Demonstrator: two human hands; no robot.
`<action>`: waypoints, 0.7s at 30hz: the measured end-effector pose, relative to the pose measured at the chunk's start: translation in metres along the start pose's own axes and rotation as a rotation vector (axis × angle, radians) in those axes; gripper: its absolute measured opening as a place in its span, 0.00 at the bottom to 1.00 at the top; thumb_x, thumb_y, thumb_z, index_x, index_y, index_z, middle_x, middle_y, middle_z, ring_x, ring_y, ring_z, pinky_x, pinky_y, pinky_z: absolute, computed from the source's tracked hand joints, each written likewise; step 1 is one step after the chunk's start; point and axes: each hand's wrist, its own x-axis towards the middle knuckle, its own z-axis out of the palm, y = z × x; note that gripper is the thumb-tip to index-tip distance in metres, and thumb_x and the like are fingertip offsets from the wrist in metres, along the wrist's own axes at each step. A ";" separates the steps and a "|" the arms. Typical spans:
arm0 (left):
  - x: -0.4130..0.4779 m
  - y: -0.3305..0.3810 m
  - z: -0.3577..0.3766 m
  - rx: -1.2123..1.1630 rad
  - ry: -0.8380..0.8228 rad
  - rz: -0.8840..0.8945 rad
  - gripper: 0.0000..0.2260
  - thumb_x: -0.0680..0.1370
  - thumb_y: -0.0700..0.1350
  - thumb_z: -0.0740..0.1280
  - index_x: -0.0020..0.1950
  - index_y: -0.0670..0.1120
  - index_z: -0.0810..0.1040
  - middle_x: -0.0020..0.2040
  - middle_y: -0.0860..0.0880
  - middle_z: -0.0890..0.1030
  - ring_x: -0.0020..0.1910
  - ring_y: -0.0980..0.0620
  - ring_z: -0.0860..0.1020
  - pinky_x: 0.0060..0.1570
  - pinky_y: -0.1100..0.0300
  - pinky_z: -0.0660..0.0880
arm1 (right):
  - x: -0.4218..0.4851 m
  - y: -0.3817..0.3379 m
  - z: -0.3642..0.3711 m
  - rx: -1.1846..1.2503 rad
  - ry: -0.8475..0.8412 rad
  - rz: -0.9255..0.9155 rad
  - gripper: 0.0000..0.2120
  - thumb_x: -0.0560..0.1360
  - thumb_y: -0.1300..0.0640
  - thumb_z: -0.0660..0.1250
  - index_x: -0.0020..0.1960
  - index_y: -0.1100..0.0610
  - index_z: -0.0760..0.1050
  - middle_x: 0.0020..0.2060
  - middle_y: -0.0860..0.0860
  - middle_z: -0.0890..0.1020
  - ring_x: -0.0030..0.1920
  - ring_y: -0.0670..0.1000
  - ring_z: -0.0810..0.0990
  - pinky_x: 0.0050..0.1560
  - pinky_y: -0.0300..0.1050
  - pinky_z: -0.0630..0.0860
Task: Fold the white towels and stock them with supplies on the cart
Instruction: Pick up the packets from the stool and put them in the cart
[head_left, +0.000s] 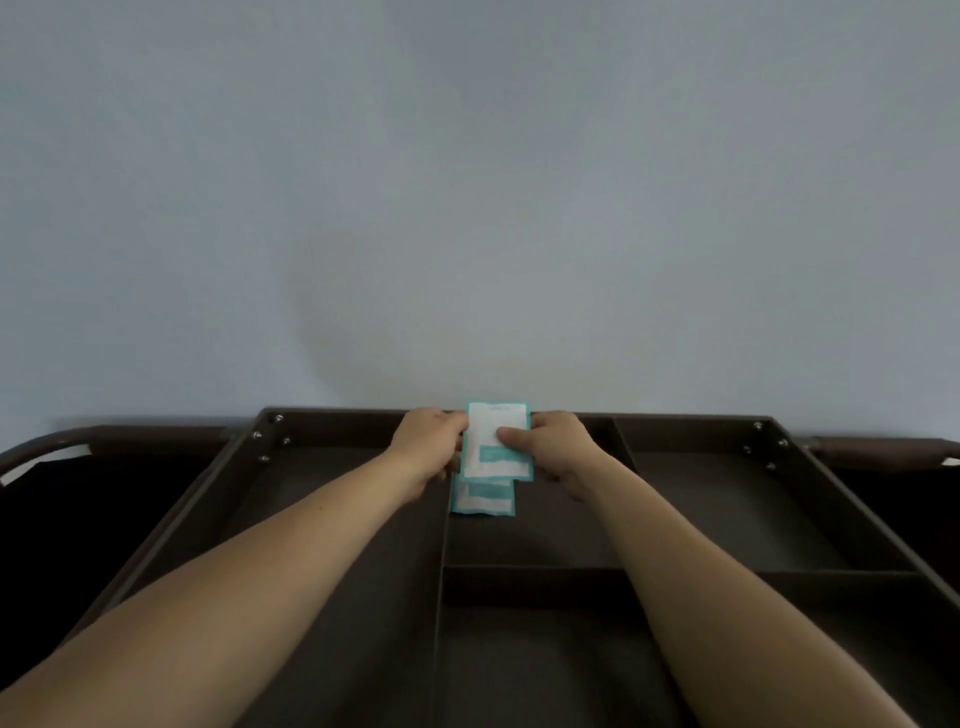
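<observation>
- A teal-and-white upper packet (498, 441) was held upright over the middle far compartment of the cart (852, 499), toward 12 o'clock of its top tray; no towel was seen.
- The left hand (428, 449) was placed at 9 o'clock of that packet, its fingers (457, 422) curled onto the left edge; the right hand (556, 449) was placed at 3 o'clock, with the thumb pressed on the packet's front and the other fingers hidden behind, so the packet was pinched from both sides.
- A lower packet (483, 499) was seen at 6 o'clock of the first, partly overlapped by it; whether it was held or already lay in the compartment could not be told.
- The step was judged to be stocking supplies, with towels not yet dealt with.
- To be done well, the packets should be squared together, lowered flat against the compartment's left wall, and kept clear of the divider (530, 574) at 6 o'clock; the grip should be eased only once the packets are rested on the floor, lest they slide or fan out.
</observation>
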 end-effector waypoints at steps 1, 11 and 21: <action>-0.001 0.000 -0.004 0.036 0.015 0.004 0.08 0.78 0.44 0.64 0.40 0.44 0.77 0.36 0.47 0.83 0.27 0.51 0.77 0.24 0.65 0.66 | 0.004 0.004 -0.005 -0.010 0.020 0.012 0.05 0.74 0.62 0.74 0.45 0.62 0.80 0.35 0.52 0.82 0.21 0.41 0.77 0.20 0.32 0.68; -0.012 -0.023 -0.058 0.187 0.167 0.002 0.05 0.78 0.46 0.64 0.45 0.47 0.76 0.41 0.50 0.84 0.33 0.52 0.79 0.31 0.60 0.68 | 0.040 0.052 -0.005 -0.515 0.110 0.179 0.18 0.69 0.47 0.78 0.44 0.58 0.73 0.38 0.50 0.78 0.38 0.49 0.77 0.34 0.43 0.72; -0.051 -0.041 -0.074 0.249 0.230 -0.048 0.04 0.78 0.47 0.65 0.47 0.48 0.77 0.42 0.51 0.84 0.39 0.51 0.82 0.36 0.59 0.73 | 0.040 0.053 -0.005 -0.747 0.082 0.100 0.21 0.70 0.44 0.72 0.53 0.60 0.78 0.42 0.54 0.81 0.43 0.55 0.81 0.39 0.44 0.75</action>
